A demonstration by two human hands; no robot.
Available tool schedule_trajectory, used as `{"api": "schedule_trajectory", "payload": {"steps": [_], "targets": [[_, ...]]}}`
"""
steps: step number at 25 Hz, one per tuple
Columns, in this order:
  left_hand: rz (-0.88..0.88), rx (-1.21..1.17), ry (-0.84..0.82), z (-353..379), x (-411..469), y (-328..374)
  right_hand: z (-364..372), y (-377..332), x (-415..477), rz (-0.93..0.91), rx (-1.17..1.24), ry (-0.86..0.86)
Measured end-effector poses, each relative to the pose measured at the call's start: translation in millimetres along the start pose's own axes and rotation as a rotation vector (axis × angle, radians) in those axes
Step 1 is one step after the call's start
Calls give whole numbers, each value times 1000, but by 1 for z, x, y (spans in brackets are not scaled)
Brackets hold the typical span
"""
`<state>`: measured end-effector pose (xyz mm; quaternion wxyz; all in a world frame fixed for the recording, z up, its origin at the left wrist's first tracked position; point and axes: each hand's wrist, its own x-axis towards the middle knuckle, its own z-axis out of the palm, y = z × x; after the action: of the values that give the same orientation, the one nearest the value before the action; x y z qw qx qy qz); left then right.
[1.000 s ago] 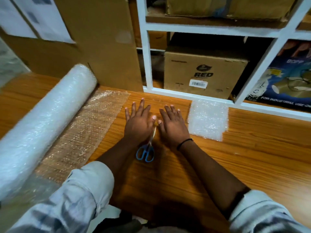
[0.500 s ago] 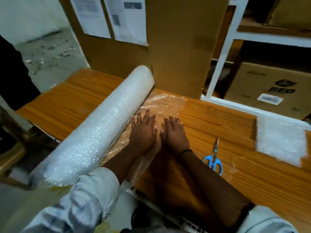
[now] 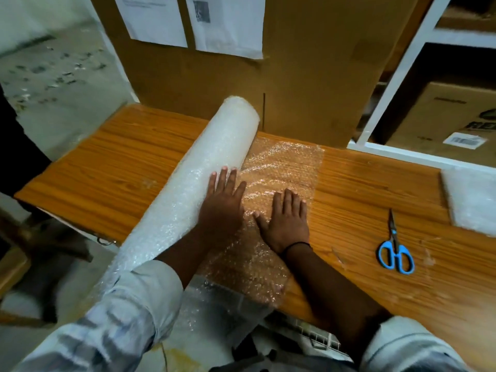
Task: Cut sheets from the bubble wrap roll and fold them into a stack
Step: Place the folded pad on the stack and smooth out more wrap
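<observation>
A thick white bubble wrap roll (image 3: 193, 189) lies diagonally across the wooden table (image 3: 362, 189). Its unrolled sheet (image 3: 284, 162) spreads flat to the right of it and hangs over the near table edge. My left hand (image 3: 222, 208) lies flat with straight fingers against the roll's right side, at the seam with the sheet. Just right of it, my right hand (image 3: 287, 221) presses flat on the sheet, fingers spread. Blue-handled scissors (image 3: 396, 251) lie shut on the table to the right. A folded stack of bubble wrap (image 3: 472, 197) sits at the far right edge.
A tall cardboard panel (image 3: 308, 76) with taped papers stands behind the roll. A white shelf frame (image 3: 397, 76) holding cardboard boxes (image 3: 451, 116) is at the back right. The table's left end drops to a grey floor, where a dark-clothed person (image 3: 16, 157) stands at the left.
Both hands left the scissors and moved left onto the unrolled sheet. My left hand has now shifted up against the roll, and my right hand has spread apart from it.
</observation>
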<state>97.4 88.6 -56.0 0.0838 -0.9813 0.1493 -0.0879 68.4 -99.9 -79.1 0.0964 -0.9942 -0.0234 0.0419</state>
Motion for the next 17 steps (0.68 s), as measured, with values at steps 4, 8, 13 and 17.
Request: {"api": "schedule_trajectory", "payload": {"steps": [4,8,13,17], "targets": [[-13,22,-39,-4,6,-26,3,3,1,5,-28,3],[-5,6,-33,-12,4,-30,1,10,-1,6,-29,15],[12,-17,-3,-24,-12,-14,-4,27,-5,-4,-55,-17],[21,6,-61,-30,-35,11,-15,4,-18,49,-19,-5]]}}
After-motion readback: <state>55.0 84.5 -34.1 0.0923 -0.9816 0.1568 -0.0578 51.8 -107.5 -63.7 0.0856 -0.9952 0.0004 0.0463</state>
